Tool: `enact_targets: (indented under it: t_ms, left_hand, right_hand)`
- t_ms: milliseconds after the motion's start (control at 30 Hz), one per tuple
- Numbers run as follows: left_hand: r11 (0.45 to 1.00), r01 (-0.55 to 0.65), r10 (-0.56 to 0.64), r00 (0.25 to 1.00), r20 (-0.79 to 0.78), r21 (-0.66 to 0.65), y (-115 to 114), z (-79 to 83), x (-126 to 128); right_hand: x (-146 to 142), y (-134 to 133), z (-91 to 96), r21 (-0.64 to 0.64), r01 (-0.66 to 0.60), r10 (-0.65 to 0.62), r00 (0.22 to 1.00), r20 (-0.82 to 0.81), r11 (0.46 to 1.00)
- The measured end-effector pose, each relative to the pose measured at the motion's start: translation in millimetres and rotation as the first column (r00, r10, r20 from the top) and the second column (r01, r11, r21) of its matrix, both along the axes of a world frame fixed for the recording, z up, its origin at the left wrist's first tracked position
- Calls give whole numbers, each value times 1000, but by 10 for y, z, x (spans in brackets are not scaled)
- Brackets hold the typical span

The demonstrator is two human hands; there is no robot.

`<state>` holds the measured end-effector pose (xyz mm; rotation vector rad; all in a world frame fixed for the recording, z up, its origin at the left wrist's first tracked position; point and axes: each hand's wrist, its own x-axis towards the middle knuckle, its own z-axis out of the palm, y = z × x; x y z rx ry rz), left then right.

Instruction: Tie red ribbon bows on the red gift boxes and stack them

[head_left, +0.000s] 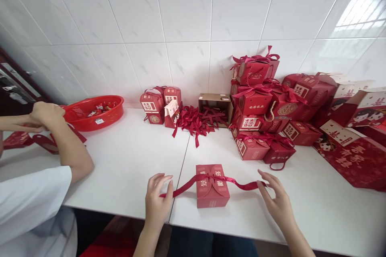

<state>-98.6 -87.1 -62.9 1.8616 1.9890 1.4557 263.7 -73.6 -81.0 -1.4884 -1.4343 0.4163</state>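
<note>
A small red gift box [212,188] stands on the white table [129,168] near its front edge. A dark red ribbon [241,185] lies across the box top, and its two ends trail out to the left and right. My left hand [157,198] rests at the ribbon's left end, fingers partly spread, thumb and fingers touching the ribbon. My right hand [276,197] is at the ribbon's right end, fingers stretched over it. Neither hand is closed round the ribbon.
Stacked red gift boxes with bows [259,108] and flat red boxes [350,128] fill the back right. A cardboard box [215,102] and loose ribbons [193,122] lie at the wall. A red basket [93,112] sits back left. Another person's hands [45,114] handle a red box at left.
</note>
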Motion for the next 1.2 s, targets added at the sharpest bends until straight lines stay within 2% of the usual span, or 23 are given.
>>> enact_targets:
  t_ms: [33, 100, 200, 267, 367, 467, 533, 633, 700, 800, 833, 900, 1000, 1033, 1100, 1167, 1200]
  left_hand:
    - [1000, 29, -29, 997, 75, -3, 21, 53, 109]
    - [989, 149, -139, 955, 262, -18, 69, 179, 315]
    - [933, 352, -267, 806, 528, -66, 126, 341, 551]
    - [890, 441, -283, 736, 615, -119, 148, 415, 646]
    - [818, 541, -311, 703, 639, -197, 163, 496, 699]
    - [751, 606, -334, 690, 642, -261, 162, 563, 691]
    - [727, 624, -332, 686, 647, -288, 158, 590, 678]
    - [727, 607, -303, 704, 643, -321, 157, 578, 663]
    - [713, 593, -278, 728, 626, -373, 163, 540, 650]
    - [644, 617, -304, 749, 588, -452, 186, 480, 607]
    - [631, 621, -316, 754, 577, -466, 200, 468, 583]
    - [637, 600, -310, 774, 552, -483, 237, 463, 513]
    - [638, 553, -277, 814, 511, -535, 324, 508, 357]
    - [615, 552, -278, 820, 500, -564, 360, 538, 300]
    - [520, 585, -314, 809, 497, -623, 434, 624, 196]
    - [369, 651, -381, 757, 531, -663, 499, 739, 129]
    - [290, 681, -415, 722, 553, -672, 521, 803, 115]
  right_hand:
    - [-82, 25, 68, 29, -17, 17, 1000, -10, 999]
    - [-257, 73, 209, 68, -134, 136, 990, -26, 989]
    - [-523, 104, 370, 69, -360, 363, 931, -44, 930]
    - [-677, 106, 434, 49, -412, 414, 909, -43, 910]
    - [-830, 113, 478, 6, -413, 412, 908, -69, 911]
    - [-896, 132, 481, -100, -455, 423, 874, -241, 885]
    - [-918, 142, 467, -158, -493, 415, 836, -359, 856]
    - [-934, 150, 425, -192, -449, 335, 837, -433, 873]
    - [-926, 155, 400, -223, -418, 294, 851, -436, 881]
    - [-859, 159, 416, -248, -465, 327, 834, -445, 850]
    - [-818, 158, 442, -231, -481, 349, 826, -442, 846]
    - [-711, 147, 512, -178, -517, 423, 819, -388, 837]
    - [-536, 119, 612, -134, -600, 575, 797, -184, 789]
    - [-492, 109, 630, -134, -598, 590, 801, -102, 790]
    - [-449, 96, 638, -104, -515, 522, 852, 44, 851]
    - [-474, 90, 624, -6, -368, 366, 923, 120, 930]
    - [-509, 88, 618, 63, -297, 288, 949, 128, 953]
